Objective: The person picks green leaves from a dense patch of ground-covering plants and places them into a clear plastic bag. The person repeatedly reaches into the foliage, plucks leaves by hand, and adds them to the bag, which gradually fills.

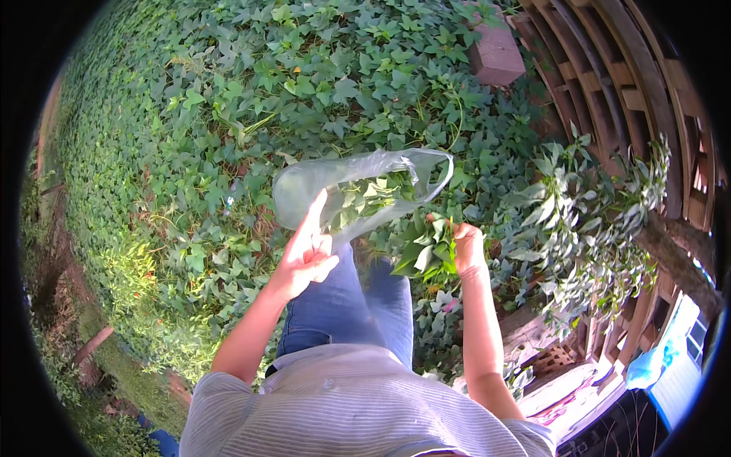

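Right hand (467, 244) holds a leaf bunch (421, 250) nearside right of the bag (301, 186); left hand (304, 260), index extended, overlaps its nearside left, grip unclear. Leaf-gathering seems underway; bagging would need its mouth spread.

A reddish block (497, 57) ahead of me to the right, wooden slats (661, 114) along my right, a thick branch (680, 263) near them, blue plastic (649, 369), a yellow-green bush (129, 278) off to my left
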`<state>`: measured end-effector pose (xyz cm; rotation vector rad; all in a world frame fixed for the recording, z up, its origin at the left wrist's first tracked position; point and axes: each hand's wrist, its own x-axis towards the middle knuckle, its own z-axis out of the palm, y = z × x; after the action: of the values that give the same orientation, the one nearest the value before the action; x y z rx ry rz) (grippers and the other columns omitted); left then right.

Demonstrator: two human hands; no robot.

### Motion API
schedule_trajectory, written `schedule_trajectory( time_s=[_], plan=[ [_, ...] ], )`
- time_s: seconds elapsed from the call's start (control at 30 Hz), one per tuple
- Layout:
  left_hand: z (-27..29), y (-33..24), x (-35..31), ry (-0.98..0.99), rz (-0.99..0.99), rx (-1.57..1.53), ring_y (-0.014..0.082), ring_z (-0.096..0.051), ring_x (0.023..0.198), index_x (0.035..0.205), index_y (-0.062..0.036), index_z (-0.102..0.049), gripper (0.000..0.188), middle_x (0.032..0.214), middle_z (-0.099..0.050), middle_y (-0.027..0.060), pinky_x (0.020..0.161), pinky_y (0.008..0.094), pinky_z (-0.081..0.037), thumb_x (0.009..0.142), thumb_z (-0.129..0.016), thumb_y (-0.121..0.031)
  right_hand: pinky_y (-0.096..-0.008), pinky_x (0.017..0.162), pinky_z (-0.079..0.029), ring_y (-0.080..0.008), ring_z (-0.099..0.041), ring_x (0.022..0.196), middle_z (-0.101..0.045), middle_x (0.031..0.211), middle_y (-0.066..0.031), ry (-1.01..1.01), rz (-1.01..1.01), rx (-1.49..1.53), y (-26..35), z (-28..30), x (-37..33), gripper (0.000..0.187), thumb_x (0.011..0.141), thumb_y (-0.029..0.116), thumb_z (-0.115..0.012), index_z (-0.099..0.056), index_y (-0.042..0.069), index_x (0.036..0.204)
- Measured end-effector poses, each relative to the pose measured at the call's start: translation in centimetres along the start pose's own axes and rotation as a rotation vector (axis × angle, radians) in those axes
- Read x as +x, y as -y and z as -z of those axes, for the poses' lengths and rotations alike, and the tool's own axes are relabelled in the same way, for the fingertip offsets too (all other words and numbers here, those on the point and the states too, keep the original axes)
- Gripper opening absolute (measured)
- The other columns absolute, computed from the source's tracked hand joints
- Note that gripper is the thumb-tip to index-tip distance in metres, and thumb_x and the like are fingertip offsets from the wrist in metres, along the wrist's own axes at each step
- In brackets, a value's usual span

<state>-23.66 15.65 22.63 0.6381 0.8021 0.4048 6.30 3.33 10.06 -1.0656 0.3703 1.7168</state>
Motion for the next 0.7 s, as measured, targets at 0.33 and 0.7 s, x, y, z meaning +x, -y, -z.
schedule_trajectory(
  time_s=[0.33, 0.7],
  plan=[
    [-13.1, -8.1, -12.3, 0.346, 0.002, -0.257, 0.0056, -0.035, 0.043, 0.146, -0.0165, 0.013, 0.109, 0.060, -0.036, -0.0010, 0.039, 0.0216, -0.029, 0.072, -0.063, 0.008, -0.0448, 0.099, -0.037, -0.0324, -0.045, 0.116, -0.048, 0.119, -0.0189, 0.397, 0.888, -1.866, -7.1, -15.8, -5.8, 0.069, 0.078, 0.033, -0.068, -0.038, 0.005, 0.135],
    [-19.8, -11.0, -17.9, 0.525, -0.132, -0.250, 0.0071, -0.027, 0.040, 0.142, 0.0011, 0.017, 0.112, 0.054, -0.035, 0.0015, 0.038, 0.0228, -0.024, 0.066, -0.065, 0.012, -0.0345, 0.066, -0.057, -0.0388, -0.033, 0.128, -0.011, 0.151, -0.0153, -0.028, 0.949, -2.336, -12.6, -9.3, -9.8, 0.082, 0.080, 0.014, -0.054, -0.009, 0.022, 0.148]
  ],
)
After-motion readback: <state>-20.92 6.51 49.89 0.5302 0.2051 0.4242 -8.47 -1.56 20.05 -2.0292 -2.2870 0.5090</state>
